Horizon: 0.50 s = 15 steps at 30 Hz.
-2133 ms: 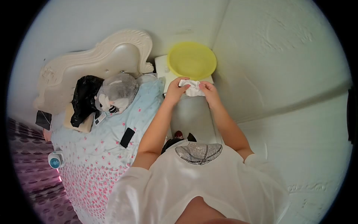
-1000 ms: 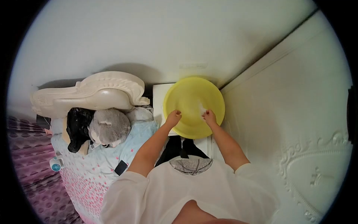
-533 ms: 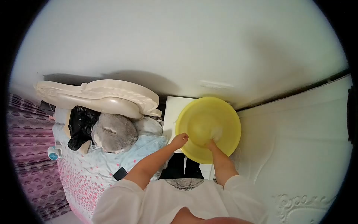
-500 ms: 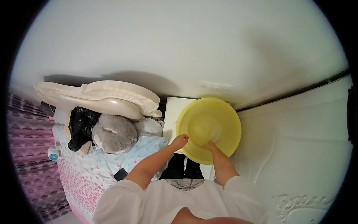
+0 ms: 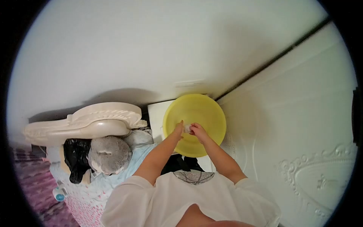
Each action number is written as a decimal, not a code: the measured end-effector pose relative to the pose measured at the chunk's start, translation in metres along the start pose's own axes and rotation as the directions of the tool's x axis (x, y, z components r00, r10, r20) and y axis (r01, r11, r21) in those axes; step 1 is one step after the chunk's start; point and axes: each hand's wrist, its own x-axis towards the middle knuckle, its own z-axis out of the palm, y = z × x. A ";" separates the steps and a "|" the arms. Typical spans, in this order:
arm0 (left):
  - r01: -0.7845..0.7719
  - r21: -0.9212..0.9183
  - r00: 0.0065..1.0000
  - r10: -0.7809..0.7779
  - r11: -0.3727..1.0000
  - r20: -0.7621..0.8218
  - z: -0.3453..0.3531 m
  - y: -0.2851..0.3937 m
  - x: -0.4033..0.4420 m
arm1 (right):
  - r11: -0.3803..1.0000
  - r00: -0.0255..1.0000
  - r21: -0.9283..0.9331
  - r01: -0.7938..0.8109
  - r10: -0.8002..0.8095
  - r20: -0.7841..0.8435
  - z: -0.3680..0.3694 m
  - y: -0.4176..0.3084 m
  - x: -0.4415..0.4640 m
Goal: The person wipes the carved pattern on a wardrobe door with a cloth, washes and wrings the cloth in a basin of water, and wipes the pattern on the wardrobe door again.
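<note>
Basin (image 5: 196, 109) on white bedside stand (image 5: 155, 115)

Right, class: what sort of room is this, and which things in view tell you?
Most likely a bedroom: a carved headboard stands by the wall, there is a bed with pink-patterned bedding, and a grey plush toy lies on it.

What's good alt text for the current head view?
A person's right hand pinches a small white item over or inside a yellow basin, the left hand close beside it. The basin is on a white stand; to the left, a grey plush toy and black plastic bag lie on a bed.
</note>
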 end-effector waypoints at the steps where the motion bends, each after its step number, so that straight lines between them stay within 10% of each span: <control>1: 0.106 -0.098 0.994 -0.102 0.990 0.044 -0.001 0.000 0.013 | 0.995 0.999 0.087 -0.039 0.038 0.016 0.005 -0.016 -0.012; 5: -0.065 -0.166 0.941 0.116 0.984 0.318 0.009 0.015 0.001 | 0.990 0.985 0.134 0.047 -0.024 -0.172 -0.002 -0.028 -0.013; 8: -0.052 0.064 0.987 0.041 0.997 0.158 0.041 0.047 -0.058 | 0.996 0.894 0.016 0.083 -0.068 -0.444 -0.007 -0.029 -0.008; 12: -0.525 0.529 0.830 0.538 0.667 0.145 0.069 0.009 -0.027 | 0.951 0.880 -0.292 0.099 -0.221 -0.420 -0.019 0.018 0.030; 15: -0.472 0.572 0.868 0.468 0.671 0.167 0.064 0.015 -0.038 | 0.896 0.898 -0.436 0.091 -0.263 -0.353 -0.017 0.014 0.023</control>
